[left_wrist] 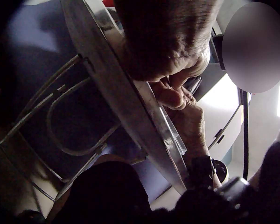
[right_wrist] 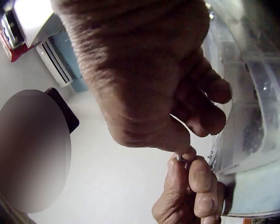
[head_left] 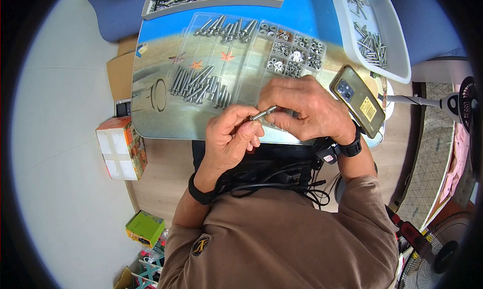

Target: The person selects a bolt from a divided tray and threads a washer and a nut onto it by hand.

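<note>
A metal bolt (head_left: 263,113) lies between the two hands near the table's front edge. My left hand (head_left: 230,135) pinches its lower-left end between thumb and finger. At the other end, the thumb and fingers of my right hand (head_left: 307,107) pinch it. In the right wrist view, a short threaded piece of the bolt (right_wrist: 179,157) shows between the fingertips of the right hand (right_wrist: 144,88) and the left hand (right_wrist: 189,191). Behind the hands stands a clear compartment box (head_left: 242,70) holding bolts, nuts and washers. The left wrist view hides the bolt.
A phone (head_left: 358,100) lies right of the right hand. At the back right stands a white tray (head_left: 397,42) with screws; a shallow box (head_left: 221,3) of loose hardware is at the back. Cables (head_left: 282,186) hang over the lap, below the table edge (head_left: 171,133).
</note>
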A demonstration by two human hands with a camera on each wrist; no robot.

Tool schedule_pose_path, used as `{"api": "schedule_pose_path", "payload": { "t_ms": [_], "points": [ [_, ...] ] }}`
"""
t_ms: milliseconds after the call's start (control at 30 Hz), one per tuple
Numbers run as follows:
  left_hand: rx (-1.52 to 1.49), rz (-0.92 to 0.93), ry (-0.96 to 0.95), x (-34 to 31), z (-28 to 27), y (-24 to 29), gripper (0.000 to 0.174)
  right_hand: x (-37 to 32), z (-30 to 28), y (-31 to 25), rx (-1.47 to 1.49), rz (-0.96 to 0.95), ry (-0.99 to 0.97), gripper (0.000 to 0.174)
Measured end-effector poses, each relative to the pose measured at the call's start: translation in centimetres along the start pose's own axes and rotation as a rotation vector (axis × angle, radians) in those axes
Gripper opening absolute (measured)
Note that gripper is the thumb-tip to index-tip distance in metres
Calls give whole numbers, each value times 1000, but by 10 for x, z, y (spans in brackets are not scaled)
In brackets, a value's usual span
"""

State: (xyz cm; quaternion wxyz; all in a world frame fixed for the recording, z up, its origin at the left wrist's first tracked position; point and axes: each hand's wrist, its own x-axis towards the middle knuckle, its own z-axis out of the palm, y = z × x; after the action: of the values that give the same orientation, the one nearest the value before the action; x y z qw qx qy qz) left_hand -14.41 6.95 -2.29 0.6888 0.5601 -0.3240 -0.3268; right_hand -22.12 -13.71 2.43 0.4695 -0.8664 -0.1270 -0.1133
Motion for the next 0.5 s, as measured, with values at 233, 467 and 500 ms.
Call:
{"api": "schedule_pose_path", "payload": {
  "t_ms": [233,467,500],
  "points": [
    [-3,27,-2,2,1,-1,20,-1,-4,2,-59,4,-75,24],
    [-2,33,0,1,0,-2,17,0,0,1,21,8,-2,22],
    [-2,33,0,1,0,-2,17,-1,0,3,-11,-21,-9,22]
  ]
}}
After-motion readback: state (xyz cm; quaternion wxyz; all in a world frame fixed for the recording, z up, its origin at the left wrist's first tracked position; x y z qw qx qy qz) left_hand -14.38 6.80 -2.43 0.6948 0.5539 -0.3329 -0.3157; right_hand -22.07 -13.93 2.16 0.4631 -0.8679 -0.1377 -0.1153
